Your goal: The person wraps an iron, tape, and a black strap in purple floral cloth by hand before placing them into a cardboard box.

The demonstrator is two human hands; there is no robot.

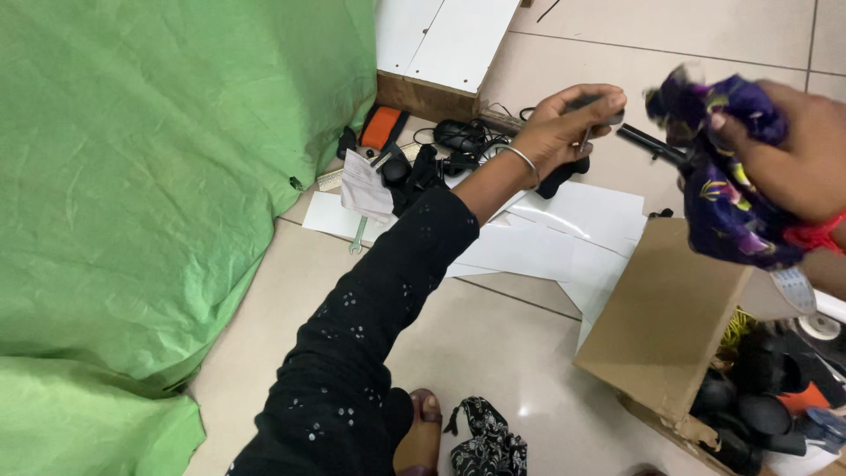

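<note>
My left hand, in a black sleeve with a silver bangle, is stretched forward and closed around the grip end of a black elongated tool. My right hand at the right edge clutches a dark purple patterned cloth bunched around the tool's other end. Both hands hover above the tiled floor and an open cardboard box.
A large green sheet covers the left side. White paper sheets, black cables and gadgets, an orange pouch and a white board lie ahead. The box holds dark objects. My sandalled foot is below.
</note>
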